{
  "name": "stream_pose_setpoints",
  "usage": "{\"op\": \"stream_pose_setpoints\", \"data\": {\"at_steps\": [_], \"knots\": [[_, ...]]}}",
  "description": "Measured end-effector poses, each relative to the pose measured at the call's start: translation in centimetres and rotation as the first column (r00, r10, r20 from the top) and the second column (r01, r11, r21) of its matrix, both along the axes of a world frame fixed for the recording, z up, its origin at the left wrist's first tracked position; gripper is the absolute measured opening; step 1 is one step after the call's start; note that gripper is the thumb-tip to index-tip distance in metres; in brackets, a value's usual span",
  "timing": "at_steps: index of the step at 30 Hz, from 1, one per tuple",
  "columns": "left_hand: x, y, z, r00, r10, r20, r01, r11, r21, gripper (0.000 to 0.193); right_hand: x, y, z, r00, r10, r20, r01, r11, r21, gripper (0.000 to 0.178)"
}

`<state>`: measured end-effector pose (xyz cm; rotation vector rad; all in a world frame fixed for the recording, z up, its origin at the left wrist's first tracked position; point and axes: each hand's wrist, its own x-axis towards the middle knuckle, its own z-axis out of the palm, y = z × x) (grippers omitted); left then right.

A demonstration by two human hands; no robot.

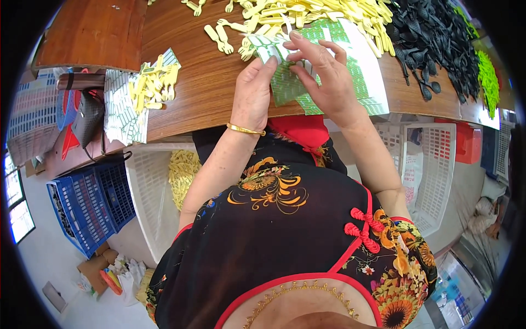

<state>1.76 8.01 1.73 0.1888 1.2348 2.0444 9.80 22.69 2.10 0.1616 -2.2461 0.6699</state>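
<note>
My left hand [253, 94] pinches a green-and-white sticker sheet [287, 85] between thumb and fingers above the table's near edge. A gold bangle circles that wrist. Over the sheet's upper part is my right hand [329, 74], its fingers bent and spread, with the tips close to the labels. Whether those tips hold a label is too small to tell. More green-and-white sheet [361, 63] lies beneath my right hand, with a plain white margin on its right. Just beyond both hands spreads a heap of small yellow plastic forks [339, 11].
Yellow forks [156, 82] lie on a label sheet [123, 118] at the left. Black plastic spoons [433, 44] and bright green pieces [486, 82] are heaped at right. Below the table stand white crates [145, 192] and a blue crate [82, 203].
</note>
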Motion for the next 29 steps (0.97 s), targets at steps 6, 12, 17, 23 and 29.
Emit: {"op": "stream_pose_setpoints", "data": {"at_steps": [6,12,17,23,29], "knots": [[0.1,0.2,-0.3,0.989,-0.003,-0.148,-0.008,0.997,-0.075,0.037,-0.1,0.2,-1.1,0.999,0.031,-0.010,-0.030,0.995,0.094,0.070],[-0.4,1.1,-1.8,0.993,-0.002,-0.117,-0.004,0.999,-0.051,0.035,1.0,0.3,-1.4,0.992,0.113,-0.049,-0.121,0.968,-0.219,0.067],[-1.3,3.9,-3.1,0.995,0.067,-0.080,-0.056,0.990,0.128,0.026,4.0,2.1,-0.4,0.985,-0.035,-0.172,-0.065,0.835,-0.546,0.078],[-4.2,9.7,-7.5,0.977,-0.037,-0.209,0.010,0.992,-0.126,0.040,3.9,2.9,3.3,0.910,-0.273,-0.313,-0.043,0.688,-0.725,0.093],[-6.5,6.3,-6.6,0.849,-0.016,-0.528,-0.110,0.972,-0.206,0.065,4.4,3.1,0.7,0.955,-0.231,-0.188,0.052,0.752,-0.657,0.095]]}}
